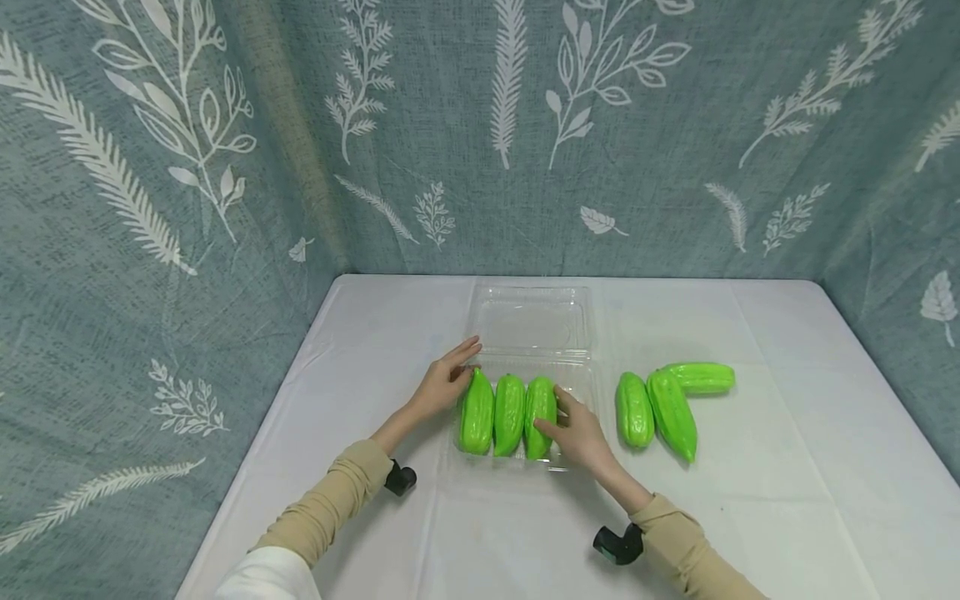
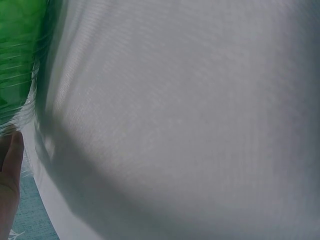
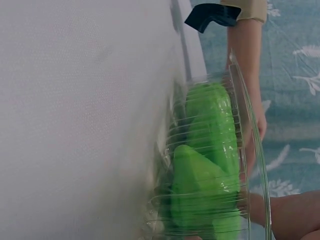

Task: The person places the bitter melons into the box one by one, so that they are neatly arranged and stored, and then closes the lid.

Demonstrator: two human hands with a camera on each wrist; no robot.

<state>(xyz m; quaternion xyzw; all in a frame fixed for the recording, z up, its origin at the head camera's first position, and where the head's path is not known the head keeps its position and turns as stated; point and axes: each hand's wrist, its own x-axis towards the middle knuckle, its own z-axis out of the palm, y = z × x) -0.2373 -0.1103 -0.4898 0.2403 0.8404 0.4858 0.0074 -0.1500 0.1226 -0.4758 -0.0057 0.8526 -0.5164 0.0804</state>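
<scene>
Covering the scene, the white table (image 1: 787, 500) carries a clear clamshell container (image 1: 531, 321), lid laid open behind its tray. Three green gourds (image 1: 509, 414) lie side by side in the tray; three loose gourds (image 1: 671, 402) rest just right of the container. Left hand (image 1: 442, 385), fingers straight, touches the container's left edge. Right hand (image 1: 577, 431), released, fingertips rest on the rightmost packed gourd.

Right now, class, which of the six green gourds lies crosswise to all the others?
The far-right gourd, outside the clear tray. It lies sideways across the table; the two beside it and the three in the tray point roughly front to back.
</scene>
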